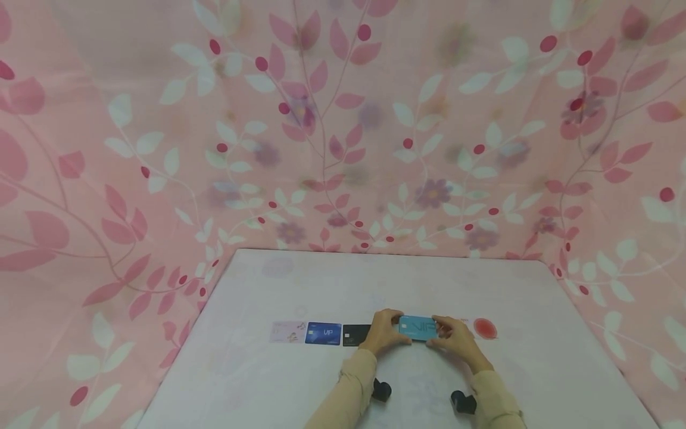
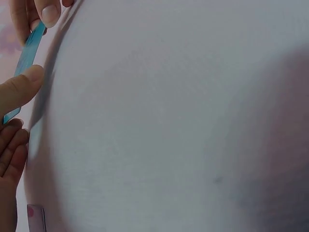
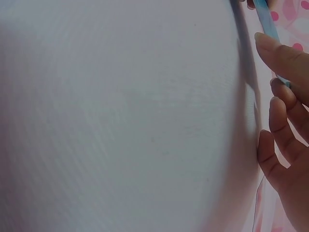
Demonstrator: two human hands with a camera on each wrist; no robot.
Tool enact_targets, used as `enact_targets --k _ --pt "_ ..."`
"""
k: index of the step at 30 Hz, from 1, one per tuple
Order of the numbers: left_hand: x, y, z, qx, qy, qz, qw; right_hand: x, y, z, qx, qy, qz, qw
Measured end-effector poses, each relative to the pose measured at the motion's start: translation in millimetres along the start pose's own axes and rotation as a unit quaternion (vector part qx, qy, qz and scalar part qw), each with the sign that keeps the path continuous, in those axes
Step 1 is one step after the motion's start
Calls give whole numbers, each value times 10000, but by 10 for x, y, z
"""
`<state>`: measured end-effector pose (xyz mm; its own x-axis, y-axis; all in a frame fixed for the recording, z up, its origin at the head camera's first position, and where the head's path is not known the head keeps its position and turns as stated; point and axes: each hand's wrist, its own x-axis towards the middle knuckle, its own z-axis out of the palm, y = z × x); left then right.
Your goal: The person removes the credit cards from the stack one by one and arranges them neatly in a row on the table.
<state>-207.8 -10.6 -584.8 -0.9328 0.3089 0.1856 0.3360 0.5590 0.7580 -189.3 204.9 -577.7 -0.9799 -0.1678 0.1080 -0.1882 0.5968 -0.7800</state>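
Observation:
A light-blue VIP card (image 1: 418,328) is held between both hands, its printed face toward the head camera. My left hand (image 1: 384,329) pinches its left end, with the thumb at the lower edge and fingers at the upper. At the right end, my right hand (image 1: 458,341) grips the same way. Seen almost edge-on in the left wrist view, the card (image 2: 30,50) shows as a thin blue strip above the white table (image 2: 145,121). A black card (image 1: 352,335) lies just left of my left hand, which partly covers it.
Beside the black card lie a blue VIP card (image 1: 323,333) and a pale pink card (image 1: 288,332) in a row. Right of my right hand is a red round patch (image 1: 485,328). A flowered pink cloth (image 1: 343,119) hangs behind and around the table.

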Motion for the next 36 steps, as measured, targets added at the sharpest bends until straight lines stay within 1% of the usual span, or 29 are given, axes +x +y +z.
enact_targets --k 6,9,13,16,21,26,32,36 --pt "-7 -27 13 -159 116 116 9997 7 -1 17 -17 -40 -36 10000" --pt "-10 -32 15 -163 151 198 9996 5 -7 26 -11 -96 34 9999" --pt "-14 -36 8 -188 123 182 9996 7 -7 48 -114 -165 204 9996" --pt "-17 -35 -2 -157 123 162 9997 12 -18 60 -166 -151 276 9994" --pt "-18 -29 -19 -10 188 252 9995 22 -52 59 -142 -102 251 9995" --pt "-27 -15 -79 119 117 142 9998 44 -80 66 -101 -104 191 9997" --pt "-60 -27 -129 -117 65 70 9999 50 -100 72 -51 -240 100 9996" --pt "-86 -50 -117 -307 6 46 9995 21 -115 66 -108 -341 195 9992"
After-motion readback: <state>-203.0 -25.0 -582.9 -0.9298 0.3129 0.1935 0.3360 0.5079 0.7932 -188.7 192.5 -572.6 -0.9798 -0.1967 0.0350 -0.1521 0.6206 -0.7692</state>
